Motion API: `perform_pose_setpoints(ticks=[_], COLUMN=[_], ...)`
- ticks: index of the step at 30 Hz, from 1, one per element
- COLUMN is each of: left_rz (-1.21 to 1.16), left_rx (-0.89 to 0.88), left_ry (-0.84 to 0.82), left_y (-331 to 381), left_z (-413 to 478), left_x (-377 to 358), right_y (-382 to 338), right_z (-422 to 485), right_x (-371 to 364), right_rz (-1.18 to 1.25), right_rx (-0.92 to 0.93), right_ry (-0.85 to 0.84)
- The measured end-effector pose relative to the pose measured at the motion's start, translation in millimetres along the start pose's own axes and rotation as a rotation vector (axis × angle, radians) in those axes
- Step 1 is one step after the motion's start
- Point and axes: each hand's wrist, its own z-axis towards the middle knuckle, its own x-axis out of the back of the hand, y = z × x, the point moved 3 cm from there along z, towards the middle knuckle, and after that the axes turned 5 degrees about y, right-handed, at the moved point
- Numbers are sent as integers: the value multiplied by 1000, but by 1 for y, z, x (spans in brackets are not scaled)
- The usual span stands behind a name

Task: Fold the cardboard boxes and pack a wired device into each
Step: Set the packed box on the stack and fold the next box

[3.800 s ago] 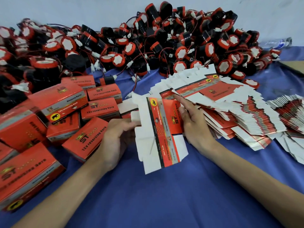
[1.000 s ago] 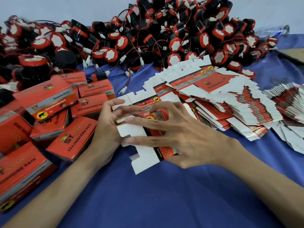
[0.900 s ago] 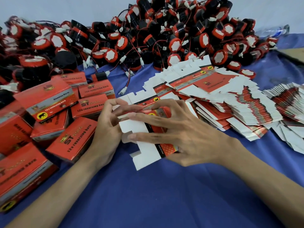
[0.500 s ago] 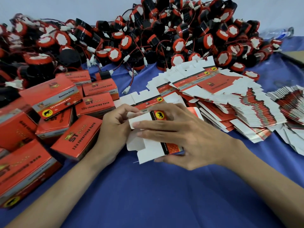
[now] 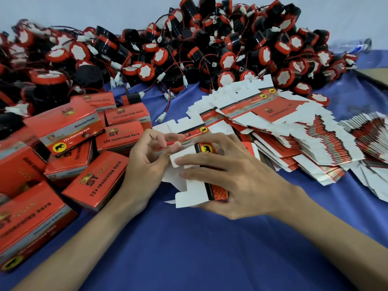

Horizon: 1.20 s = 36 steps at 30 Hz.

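A half-folded red and white cardboard box (image 5: 196, 191) sits between my hands above the blue cloth. My right hand (image 5: 233, 175) wraps over it, thumb below, fingers lying across its white flaps. My left hand (image 5: 147, 162) holds the box's left side, its fingers curled on a white flap. A fanned stack of flat boxes (image 5: 279, 131) lies just behind and to the right. A large heap of black and red wired devices (image 5: 189, 53) fills the back of the table.
Several folded red boxes (image 5: 69, 127) are piled at the left, close to my left forearm. A second fan of flat boxes (image 5: 369, 139) lies at the far right. The blue cloth (image 5: 199, 248) covers the table in front of my hands.
The flat box I held upright has been opened and turned down low. Over the last second my hands have pressed its white flaps closer together on the left side.
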Motion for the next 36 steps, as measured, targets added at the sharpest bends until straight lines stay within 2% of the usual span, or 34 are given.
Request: perform_pose_setpoints(ticks=[5,12,17,22,27,32,36], left_rz=[143,235,77,343,310,207,230], left_rx=[-63,-148,-110,-156,-82,-31,-86], left_ry=[-70,-74,-44,-254,-326,-316,-339], left_y=[-1,3,3,7,7,5,5], left_z=[-1,-1,-4,-7,-9,-9,-9], left_x=[-1,0,3,-6,-10,-10,-9], right_y=[3,8,5,13,18,14,13], right_z=[-2,0,2,1,-1,-1,0], right_x=[-4,-1,-1,2,3,3,3], right_rz=[-13,-29,-28,-60,-34,-68,-41], right_rx=[-14,-29,-66,-166,-210,-184,-163], right_ry=[10,-42,-57,-31,-69,-45,-18])
